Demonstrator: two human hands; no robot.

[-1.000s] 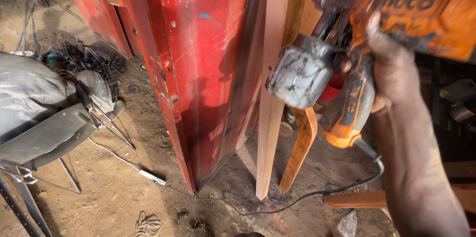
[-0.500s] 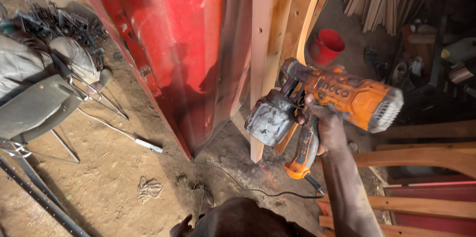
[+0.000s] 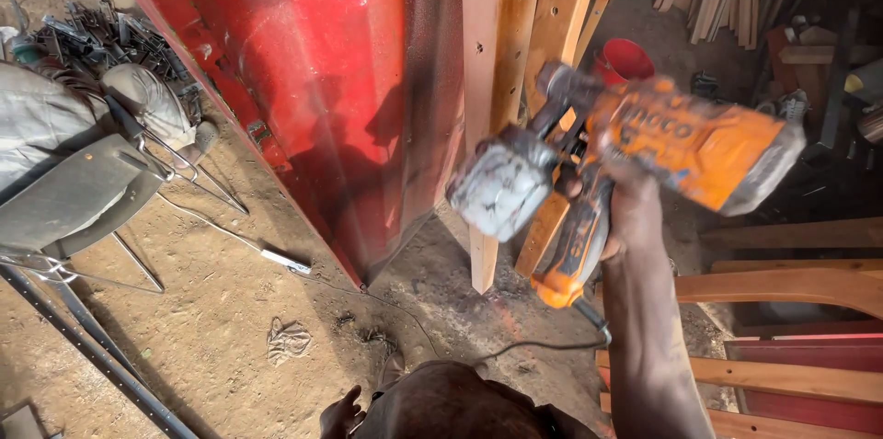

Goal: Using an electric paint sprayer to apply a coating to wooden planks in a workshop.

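Right hand (image 3: 625, 209) grips the orange corded power tool with a paint-caked grey head (image 3: 635, 154), fingers clamped round its handle, head jutting left of them near the pale upright wooden plank (image 3: 481, 53). Beyond stands the red metal panel (image 3: 340, 80). Left hand (image 3: 340, 413) hangs low, fingers loosely apart, empty.

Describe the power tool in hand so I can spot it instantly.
Start at the big red metal panel and the pale timber uprights leaning beside it. In front of these, the right hand grips an orange corded spray tool, the only item with a paint-crusted grey cup.

Glossy red metal panel (image 3: 340, 80)
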